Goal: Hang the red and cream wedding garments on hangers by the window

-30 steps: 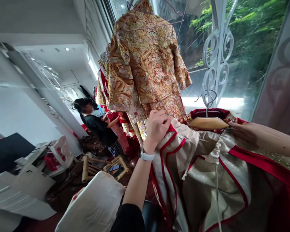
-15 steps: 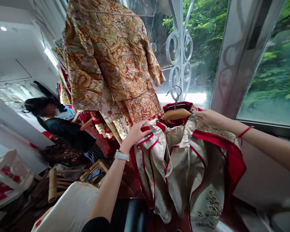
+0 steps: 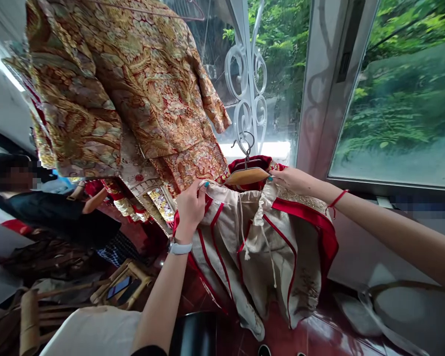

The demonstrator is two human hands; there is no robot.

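A cream drawstring skirt [image 3: 252,257] with red trim hangs in front of me. My left hand [image 3: 193,202] pinches its gathered waistband on the left side, thumb on top. Closed on the waistband at its right end is my right hand [image 3: 291,180], beside the hanger; its fingers are partly hidden. White drawstrings [image 3: 242,227] dangle from the waist. Just behind the waistband is a wooden hanger [image 3: 247,175] with metal hooks, bearing a red and gold garment [image 3: 269,164] largely covered by the skirt.
An embroidered gold jacket [image 3: 144,94] hangs at upper left before other garments. A person [image 3: 55,207] in black works at left. A bamboo chair [image 3: 122,284] holds a phone; a black seat [image 3: 195,333] stands below. White scrollwork [image 3: 239,74] and windows [image 3: 404,99] are behind.
The view has turned right and down, showing more floor. My left hand has lifted its side of the waistband outward, so the waist is stretched wider. The right hand keeps its hold.
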